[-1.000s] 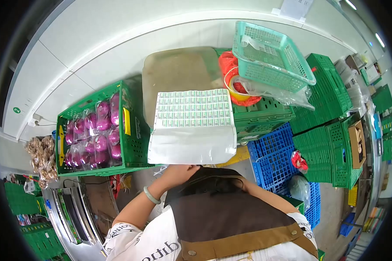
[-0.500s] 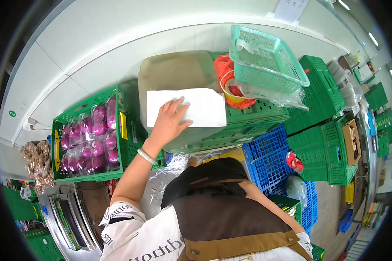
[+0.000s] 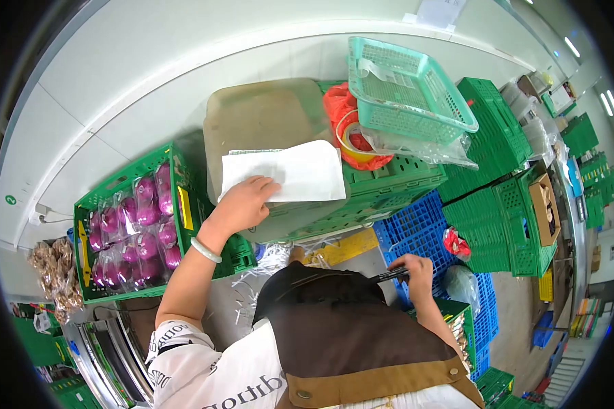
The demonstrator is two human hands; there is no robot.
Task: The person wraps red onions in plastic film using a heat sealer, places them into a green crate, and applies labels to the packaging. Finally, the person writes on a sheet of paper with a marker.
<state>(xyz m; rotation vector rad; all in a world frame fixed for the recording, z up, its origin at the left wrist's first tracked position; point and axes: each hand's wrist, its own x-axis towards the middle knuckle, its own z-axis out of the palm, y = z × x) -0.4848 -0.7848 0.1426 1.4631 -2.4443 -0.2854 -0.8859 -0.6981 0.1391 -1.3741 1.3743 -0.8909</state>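
My left hand lies over the lower left edge of a white sheet of paper, fingers resting close together on it. A strip of print shows along the paper's upper left edge. Under the paper is a translucent brownish plastic lid or box, set on green crates. My right hand is closed around a slim black pen, held above the blue pallet and right of my dark apron.
Left stands a green crate of bagged purple onions. A mint-green basket and a red bag with tape rolls sit behind right. Stacked green crates and a blue pallet are on the right. White strips litter the floor.
My right hand has come up into view with the pen. My left hand has slid toward the paper's near left edge, fingers closer together, and the printed strip now shows. The view has shifted slightly.
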